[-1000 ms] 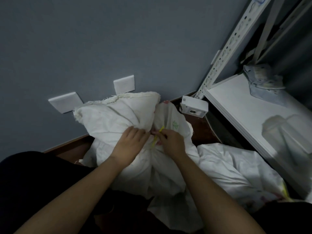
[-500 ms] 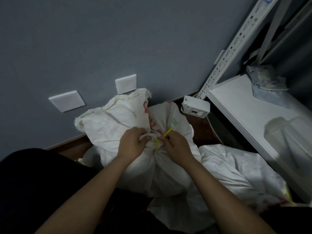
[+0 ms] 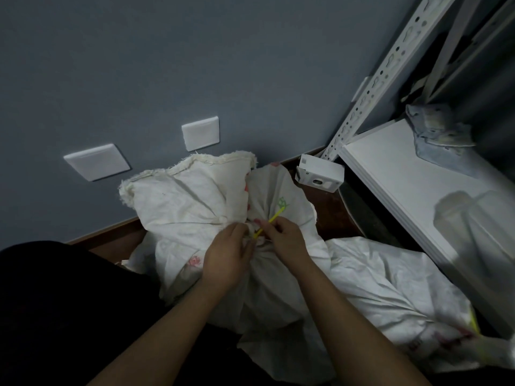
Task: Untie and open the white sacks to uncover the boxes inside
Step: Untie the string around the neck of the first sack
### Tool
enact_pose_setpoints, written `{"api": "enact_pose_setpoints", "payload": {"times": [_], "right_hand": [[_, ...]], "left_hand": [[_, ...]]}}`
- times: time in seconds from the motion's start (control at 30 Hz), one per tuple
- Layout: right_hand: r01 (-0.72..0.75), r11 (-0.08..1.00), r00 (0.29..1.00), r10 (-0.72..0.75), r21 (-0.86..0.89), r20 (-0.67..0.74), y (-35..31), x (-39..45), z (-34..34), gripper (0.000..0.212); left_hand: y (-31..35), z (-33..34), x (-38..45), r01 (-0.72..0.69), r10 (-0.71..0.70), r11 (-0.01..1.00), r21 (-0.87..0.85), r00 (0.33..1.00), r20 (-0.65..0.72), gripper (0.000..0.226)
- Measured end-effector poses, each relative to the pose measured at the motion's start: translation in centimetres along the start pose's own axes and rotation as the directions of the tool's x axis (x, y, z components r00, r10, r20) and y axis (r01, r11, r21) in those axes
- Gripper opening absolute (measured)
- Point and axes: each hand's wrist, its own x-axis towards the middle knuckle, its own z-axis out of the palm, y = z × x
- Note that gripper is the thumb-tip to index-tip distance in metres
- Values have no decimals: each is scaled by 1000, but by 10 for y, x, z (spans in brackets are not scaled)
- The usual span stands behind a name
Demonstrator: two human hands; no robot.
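At the gathered neck of the white sack (image 3: 211, 207), the tie is not yet off.
The right hand (image 3: 287, 242) pinches the yellow tie (image 3: 269, 224) and the left hand (image 3: 227, 256) grips the bunched cloth beside it; no boxes show, and a second sack (image 3: 390, 291) lies closed beside the shelf (image 3: 404, 174).

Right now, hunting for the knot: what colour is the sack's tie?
Yellow tie, clearest in the head view.

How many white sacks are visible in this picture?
2. One sack stands by the wall, its tied neck under both hands. Another sack lies on the floor beside the shelf. More may be hidden.
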Motion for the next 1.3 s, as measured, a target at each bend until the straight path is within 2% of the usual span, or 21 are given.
{"api": "enact_pose_setpoints", "payload": {"times": [0.2,0.37,0.6,0.73,0.87,1.07,1.3], "right_hand": [[-31,999,997,33,37,-66,8,-4,5,43],[-42,998,996,45,39,-76,11,-4,4,42],[-26,998,997,21,-58,-77,15,-4,5,41],[-33,998,995,29,-44,-93,21,-3,6,38],[-63,997,992,58,-35,-113,24,-4,9,37],[-84,996,990,81,-21,-119,25,-5,8,36],[-87,996,991,85,-14,-105,23,-2,4,36]], "left_hand": [[7,15,1,301,-314,918,-260,949,-11,12],[8,17,3,236,-241,954,-185,971,-6,8],[4,27,4,283,-288,936,-209,958,9,11],[-2,35,4,269,-258,950,-158,963,83,19],[3,39,0,273,-266,951,-142,961,71,18],[9,45,0,272,-287,921,-280,958,-16,12],[-6,56,12,318,-332,864,-390,943,31,9]]}}
